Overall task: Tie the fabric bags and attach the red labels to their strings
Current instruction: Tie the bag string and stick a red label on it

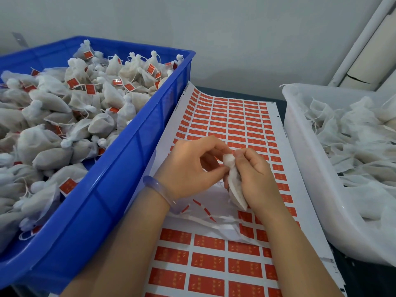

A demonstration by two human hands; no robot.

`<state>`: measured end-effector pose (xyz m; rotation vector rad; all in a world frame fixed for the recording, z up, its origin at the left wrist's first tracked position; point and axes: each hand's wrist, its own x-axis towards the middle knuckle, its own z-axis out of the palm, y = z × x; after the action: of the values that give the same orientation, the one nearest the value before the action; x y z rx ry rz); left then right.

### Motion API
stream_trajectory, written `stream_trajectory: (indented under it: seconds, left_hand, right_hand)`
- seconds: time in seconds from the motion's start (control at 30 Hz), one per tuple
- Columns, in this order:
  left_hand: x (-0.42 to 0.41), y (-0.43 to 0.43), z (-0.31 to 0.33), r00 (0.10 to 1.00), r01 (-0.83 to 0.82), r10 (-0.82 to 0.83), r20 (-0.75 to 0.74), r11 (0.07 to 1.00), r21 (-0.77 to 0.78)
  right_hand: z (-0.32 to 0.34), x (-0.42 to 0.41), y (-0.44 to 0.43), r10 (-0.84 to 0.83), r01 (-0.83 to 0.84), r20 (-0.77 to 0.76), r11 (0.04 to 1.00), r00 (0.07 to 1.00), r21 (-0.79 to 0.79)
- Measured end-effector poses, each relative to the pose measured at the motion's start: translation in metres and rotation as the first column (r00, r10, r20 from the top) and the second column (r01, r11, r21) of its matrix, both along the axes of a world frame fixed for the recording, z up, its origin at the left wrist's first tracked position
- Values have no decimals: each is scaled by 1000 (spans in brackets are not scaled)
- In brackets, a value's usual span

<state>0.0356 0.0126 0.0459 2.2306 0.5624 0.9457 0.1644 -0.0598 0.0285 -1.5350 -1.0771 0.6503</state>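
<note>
A small white bag [234, 185] is held just over a big sheet of red labels [235, 125] that lies on the dark table [368, 284]. The right hand [255, 179] is curled round the side of the bag, and its fingertips pinch the bunched top. The left hand [188, 166] pinches the same top from the other side, by the little white ball of cloth. I think a thin string runs between the fingers there, but it is too small to be sure. The left wrist wears a pale bracelet [158, 189]. On the left stands a blue box [128, 157] heaped with tied bags [64, 116] that have red labels on their strings. On the right a white tub [310, 168] holds loose bags [353, 146], floppy and untied. Some torn white strips [205, 213] lie on the sheet under the hands.
</note>
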Motion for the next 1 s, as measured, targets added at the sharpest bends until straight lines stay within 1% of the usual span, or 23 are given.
stream_trajectory:
  seconds: [0.1, 0.17, 0.27, 0.33, 0.47, 0.6, 0.7, 0.77, 0.8, 0.9, 1.0]
  left_hand:
    - [1, -2, -1, 998, -56, 55, 9, 996, 66]
    - [1, -2, -1, 996, -87, 87, 11, 993, 79]
    - [0, -2, 1, 1000, -21, 20, 19, 998, 53]
    - [0, -3, 2, 1000, 11, -10, -7, 999, 47]
    - [0, -3, 2, 999, -36, 37, -10, 996, 82]
    - [0, -4, 0, 993, -118, 116, 20, 983, 138]
    - [-1, -3, 0, 992, -124, 119, 40, 983, 136]
    - [-1, -2, 1, 995, -91, 86, 52, 991, 98]
    - [-1, -2, 1, 996, -69, 66, 58, 996, 53]
    - [2, -5, 2, 996, 4, 7, 90, 992, -123]
    - [6, -6, 2, 994, 0, 22, 105, 979, -203]
  right_hand:
    - [1, -2, 0, 12, -13, -29, 1000, 1000, -16]
    - [2, -2, -1, 14, -15, -50, 999, 999, -31]
    - [1, -2, -1, -2, -2, -77, 999, 997, -43]
    - [1, -2, -1, 6, -12, -101, 998, 995, -54]
    - [3, -5, 0, 59, -67, -151, 997, 987, -48]
    - [2, -4, 0, 51, -56, -154, 998, 987, -28]
    - [3, -3, 0, 32, -33, -139, 999, 990, -7]
    - [4, -2, -1, 35, -34, -144, 999, 989, 13]
    - [4, -2, -1, 32, -30, -139, 999, 990, 21]
    - [2, -4, -1, 6, -5, -44, 999, 999, 36]
    - [2, -6, -1, -20, 18, 29, 998, 999, 66]
